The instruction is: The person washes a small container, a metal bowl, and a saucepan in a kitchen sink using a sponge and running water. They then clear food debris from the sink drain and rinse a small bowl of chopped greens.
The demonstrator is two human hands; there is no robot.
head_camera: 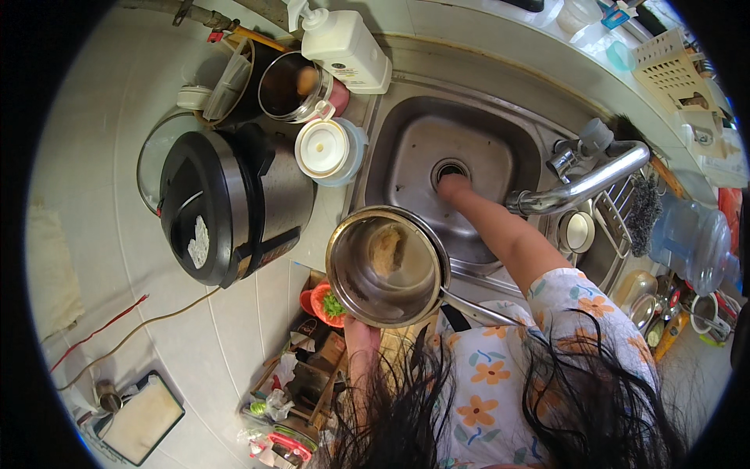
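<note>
A metal saucepan (345,269) with a long handle is held at its lower rim by my left hand (362,335), at the near left corner of the sink. Cloudy liquid and a brownish lump (387,251) lie inside it; a second metal rim shows just behind the pan's edge. My right arm reaches into the stainless steel sink (410,146). My right hand (454,186) is at the drain opening (450,167), its fingers down inside and hidden, so what they touch cannot be seen.
A chrome faucet (586,190) arches in from the right, beside a wire dish rack (612,225). Left of the sink stand a white pump bottle (351,53), a lidded container (322,148) and an electric pressure cooker (205,205). An orange-red bowl of greens (321,302) sits lower down.
</note>
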